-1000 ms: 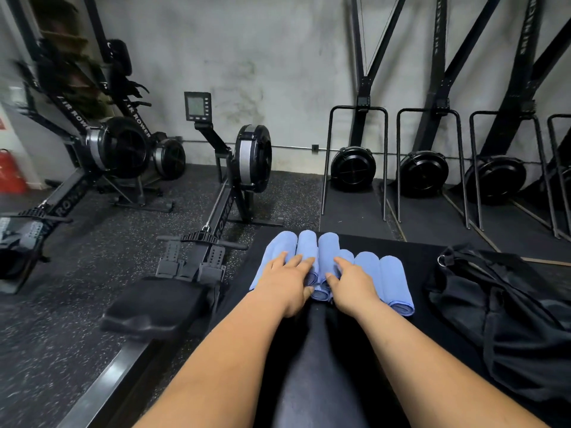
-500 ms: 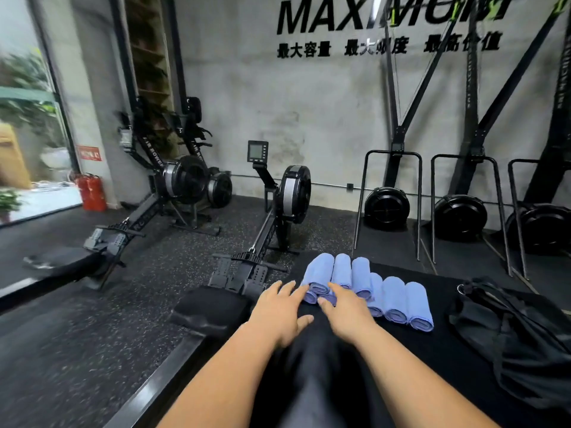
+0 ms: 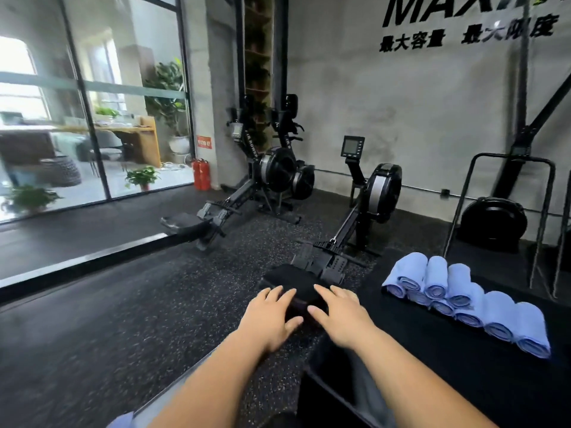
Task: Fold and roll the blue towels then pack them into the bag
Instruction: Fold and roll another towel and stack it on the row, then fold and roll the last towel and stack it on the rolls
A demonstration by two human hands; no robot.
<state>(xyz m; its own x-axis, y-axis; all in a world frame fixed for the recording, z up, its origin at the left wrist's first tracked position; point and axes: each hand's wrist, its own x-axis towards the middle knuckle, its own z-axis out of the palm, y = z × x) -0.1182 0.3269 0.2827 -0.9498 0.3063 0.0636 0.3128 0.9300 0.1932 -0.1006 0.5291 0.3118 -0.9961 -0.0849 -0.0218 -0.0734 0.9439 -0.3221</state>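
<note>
Gym floor with rowing machines is noted behind. Blue towels are laid rolled in a stacked row on the black surface, right. Rolling is judged done; packing is judged outstanding, no bag being seen. Left grip and right grip are spread and empty, apart from the towels.

Daylight enters through the tall black-framed glass wall, well left of both hands, and burns out its upper panes. The room interior is dimmer and evenly lit. The left hand and right hand are evenly lit and fairly sharp. The black painted wall lettering above them is smeared by blur. Uprights bow near the frame edges. The speckled black rubber floor streaks at lower left.
</note>
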